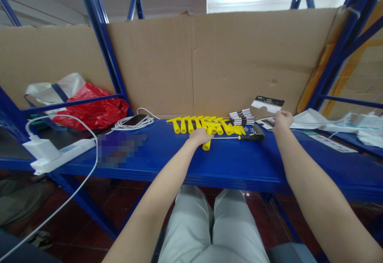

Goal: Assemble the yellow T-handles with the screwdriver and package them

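In the head view, a yellow T-shaped piece is held by the left hand, with the fingers closed around it, at the front of a row of similar yellow pieces on the blue shelf. By the right hand, a black-and-white card is pinched at its lower corner and kept above the shelf; how firmly it is gripped cannot be told. Because the card seems thin and is held only at one corner, it could be bent or dropped. The row could be disturbed if it were pushed by the left hand, since the pieces are set very close together. The screwdriver lies with its shaft pointed at the held piece, so it could be knocked and rolled; whether its tip is touching the piece cannot be seen. Between the row and the card, a stack of dark-and-white strips and some small yellow parts are placed, by which a direct low path between the hands is partly blocked. Behind, the reach is limited by a cardboard panel. On the left side, a coiled white cable, a power strip and a red bag are found; on the right, a printed sheet is laid.
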Demonstrator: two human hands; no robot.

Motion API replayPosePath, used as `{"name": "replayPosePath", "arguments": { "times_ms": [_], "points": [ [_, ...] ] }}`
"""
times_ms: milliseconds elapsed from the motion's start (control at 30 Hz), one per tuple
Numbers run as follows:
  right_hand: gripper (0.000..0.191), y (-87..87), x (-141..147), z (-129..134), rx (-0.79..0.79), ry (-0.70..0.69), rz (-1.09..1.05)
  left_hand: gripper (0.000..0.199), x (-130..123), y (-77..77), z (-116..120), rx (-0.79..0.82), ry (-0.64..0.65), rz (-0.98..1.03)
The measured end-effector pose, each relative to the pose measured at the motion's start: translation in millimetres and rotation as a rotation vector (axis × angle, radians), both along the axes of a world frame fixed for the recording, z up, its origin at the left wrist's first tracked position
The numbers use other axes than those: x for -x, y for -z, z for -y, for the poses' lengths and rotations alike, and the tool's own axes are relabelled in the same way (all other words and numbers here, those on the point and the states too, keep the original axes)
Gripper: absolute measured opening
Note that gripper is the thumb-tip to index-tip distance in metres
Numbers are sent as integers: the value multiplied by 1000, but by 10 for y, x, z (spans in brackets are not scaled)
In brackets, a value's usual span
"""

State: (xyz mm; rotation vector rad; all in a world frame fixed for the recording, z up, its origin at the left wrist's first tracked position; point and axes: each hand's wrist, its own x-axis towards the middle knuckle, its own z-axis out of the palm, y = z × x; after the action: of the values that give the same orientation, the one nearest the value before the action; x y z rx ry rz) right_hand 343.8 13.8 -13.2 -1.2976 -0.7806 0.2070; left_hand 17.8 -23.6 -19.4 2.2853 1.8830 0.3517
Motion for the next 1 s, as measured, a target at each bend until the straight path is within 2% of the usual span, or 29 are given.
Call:
{"name": "replayPosePath", "arguments": {
  "times_ms": [100,133,200,267,400,567,800,900,1000],
  "points": [
    [18,-39,222,-9,6,-82,-74,48,5,-2,17,-20,1,-4],
    [19,-39,314,-5,0,-149,-81,49,7,-6,24,-36,-5,0],
    [21,-21,504,13,-12,-443,-84,47,12,-19,35,-88,-37,28],
    [25,13,678,39,1,-625,-46,41,13,-38,36,-157,-86,91],
    [28,102,920,74,46,-788,41,23,2,-64,12,-270,-87,282],
    [33,198,1028,61,86,-841,117,17,-19,-51,1,-341,-11,421],
    [34,205,1087,70,55,-837,202,20,-26,-40,12,-315,74,414],
    [29,164,1146,115,2,-787,342,28,-39,-10,12,-280,116,446],
    [21,116,1237,191,-97,-716,581,47,-76,51,16,-258,230,551]
  ]
}}
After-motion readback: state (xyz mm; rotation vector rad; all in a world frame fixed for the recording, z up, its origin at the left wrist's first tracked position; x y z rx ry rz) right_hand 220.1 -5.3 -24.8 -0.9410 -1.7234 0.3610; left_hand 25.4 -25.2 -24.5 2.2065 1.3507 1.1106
